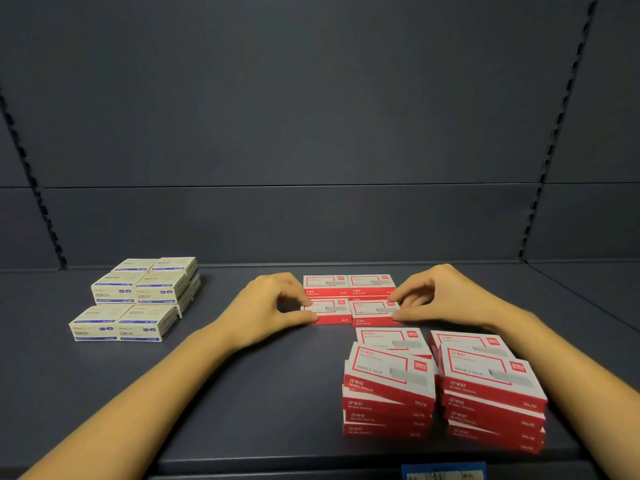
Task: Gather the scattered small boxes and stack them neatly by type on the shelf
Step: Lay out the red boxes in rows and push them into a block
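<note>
Alignment step: press the near pair of red boxes together and square it against the far pair (pixel 349 284) before building higher. Apply level, equal pressure from both sides so that neither box tilts or slides out of line. Check that the long edges run parallel to the front of the shelf (pixel 242 393).

State of the left hand (pixel 273 306): fingers curled, thumb and forefinger pinching the outer end of the left box (pixel 329 311). State of the right hand (pixel 436 299): likewise curled, thumb and fingertips pinching the outer end of the right box (pixel 372 311).

Both boxes lie flat at mid-shelf, side by side. Two tall red stacks (pixel 491 382) stand near right. White boxes (pixel 138 296) are stacked at far left, well apart.
</note>
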Tool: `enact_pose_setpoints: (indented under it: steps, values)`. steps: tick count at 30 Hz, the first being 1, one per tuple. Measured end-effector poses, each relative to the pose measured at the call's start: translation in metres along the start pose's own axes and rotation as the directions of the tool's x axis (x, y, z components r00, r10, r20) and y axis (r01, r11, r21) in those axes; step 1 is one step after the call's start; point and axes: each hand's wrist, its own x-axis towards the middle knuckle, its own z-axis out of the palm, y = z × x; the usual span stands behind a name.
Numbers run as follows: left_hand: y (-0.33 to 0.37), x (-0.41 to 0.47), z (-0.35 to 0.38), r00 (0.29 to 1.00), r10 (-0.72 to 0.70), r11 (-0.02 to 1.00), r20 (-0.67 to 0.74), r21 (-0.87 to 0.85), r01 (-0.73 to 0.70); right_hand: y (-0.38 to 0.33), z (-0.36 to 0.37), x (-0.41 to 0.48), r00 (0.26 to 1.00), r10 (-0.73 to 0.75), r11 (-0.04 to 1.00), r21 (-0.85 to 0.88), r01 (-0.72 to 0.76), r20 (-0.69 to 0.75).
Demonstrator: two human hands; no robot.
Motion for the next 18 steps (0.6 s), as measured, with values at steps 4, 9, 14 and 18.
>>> enact_pose_setpoints:
  steps: [4, 9, 14, 18]
  values:
    - [0.0, 0.001, 0.002, 1.0, -0.001, 1.0, -0.002, 0.01, 0.001, 0.004, 0.001, 0.0, 0.994, -0.092, 0.989, -0.124, 0.084, -0.061]
    - [0.001, 0.0, 0.002, 1.0, -0.004, 1.0, 0.013, 0.015, 0.004, 0.009, 0.004, -0.002, 0.991, -0.094, 0.983, -0.169, 0.077, -0.095]
    - [0.017, -0.005, -0.002, 0.999, 0.01, 0.999, -0.031, 0.053, -0.009, 0.002, -0.004, -0.014, 0.984, -0.122, 0.98, -0.172, 0.099, -0.133]
    - [0.052, -0.019, -0.013, 0.999, 0.042, 0.957, -0.016, -0.286, -0.045, -0.017, -0.029, -0.048, 0.975, -0.093, 0.995, -0.052, 0.084, -0.203]
